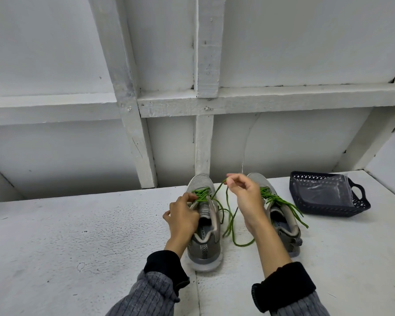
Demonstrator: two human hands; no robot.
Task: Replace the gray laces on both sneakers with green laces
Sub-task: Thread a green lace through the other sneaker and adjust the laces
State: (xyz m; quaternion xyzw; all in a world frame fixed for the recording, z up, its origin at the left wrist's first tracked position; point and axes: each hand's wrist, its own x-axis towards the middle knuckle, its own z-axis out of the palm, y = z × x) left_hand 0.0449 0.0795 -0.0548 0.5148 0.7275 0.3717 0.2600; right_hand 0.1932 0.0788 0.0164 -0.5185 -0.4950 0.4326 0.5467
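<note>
Two grey sneakers stand side by side on the white table, toes pointing away from me. The left sneaker has a green lace threaded through its eyelets, with loose ends trailing between the shoes. My left hand grips the left sneaker's tongue and eyelet area. My right hand is raised above the gap and pinches one end of that green lace. The right sneaker is partly hidden by my right wrist; its green lace lies loose over its right side.
A dark plastic basket holding a clear plastic bag stands at the right rear of the table. White wall panels and wooden beams rise just behind the sneakers. Bare table surface lies to the left.
</note>
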